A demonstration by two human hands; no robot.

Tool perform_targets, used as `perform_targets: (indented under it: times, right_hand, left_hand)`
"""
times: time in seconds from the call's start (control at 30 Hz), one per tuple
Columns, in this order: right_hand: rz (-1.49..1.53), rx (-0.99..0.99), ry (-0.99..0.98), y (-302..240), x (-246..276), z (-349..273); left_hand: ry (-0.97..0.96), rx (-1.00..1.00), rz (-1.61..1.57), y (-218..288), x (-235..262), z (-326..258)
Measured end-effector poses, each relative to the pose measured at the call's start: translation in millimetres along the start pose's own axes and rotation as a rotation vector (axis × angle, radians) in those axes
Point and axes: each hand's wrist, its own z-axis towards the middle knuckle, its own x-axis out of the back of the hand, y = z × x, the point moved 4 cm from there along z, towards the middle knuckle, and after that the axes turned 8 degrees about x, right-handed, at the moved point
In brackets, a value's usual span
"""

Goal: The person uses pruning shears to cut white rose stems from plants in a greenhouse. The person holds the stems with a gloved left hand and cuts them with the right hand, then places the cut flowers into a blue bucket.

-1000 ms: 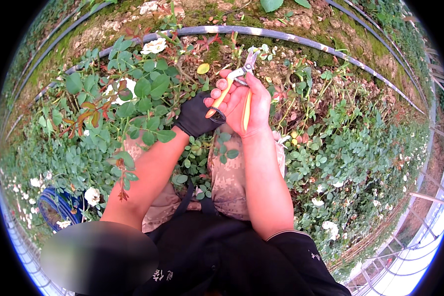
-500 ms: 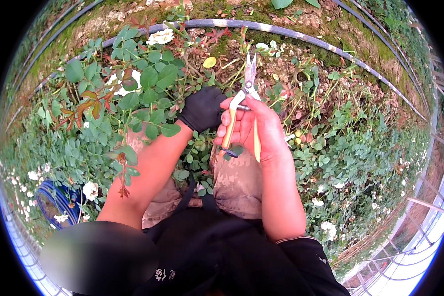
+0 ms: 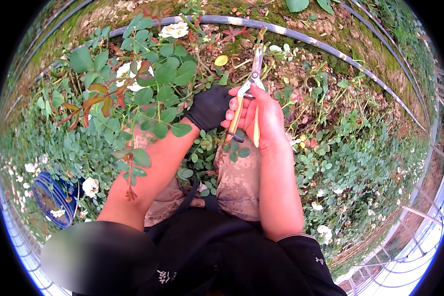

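My bare right hand [image 3: 261, 116] is wrapped round a pair of pruning shears [image 3: 255, 79] with white and yellow handles. The blades point away from me, their tips close to a cut green stem [image 3: 262, 35]; whether they touch it I cannot tell. My left hand [image 3: 211, 108], in a black glove, is closed beside the shears, low among the rose stems. What it grips is hidden. Left of it rises a leafy rose bush [image 3: 165, 74] with a white rose [image 3: 173, 30] near its top and red young leaves.
A dark hose [image 3: 281, 29] arches across the mossy soil [image 3: 350, 42] beyond my hands. Rose foliage [image 3: 355, 148] spreads on both sides. At the lower left a round blue container [image 3: 54, 200] lies among leaves. My knees [image 3: 239, 182] are just below my hands.
The shears have moved slightly away from me and to the right, and their blades look closer together. My left hand has shifted a little to the right in the view, as have the plants.
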Motion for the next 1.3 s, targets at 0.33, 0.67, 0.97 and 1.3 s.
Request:
perform_targets:
  times: [0.33,0.67,0.97,1.3]
  right_hand:
    - [0.085,0.177,-0.115,-6,1,-29]
    - [0.168,0.0,-0.198,-8,-11,10]
    - [0.219,0.032,-0.149,9,-10,-31]
    - [0.235,0.344,0.028,-11,53,-120]
  left_hand:
    - [0.289,-0.299,0.457,22,8,-12]
    - [-0.832,0.122,-2.215,15,-16,6]
    - [0.201,-0.201,0.259,15,5,-6]
    - [0.511,-0.334,0.185,93,63,-42]
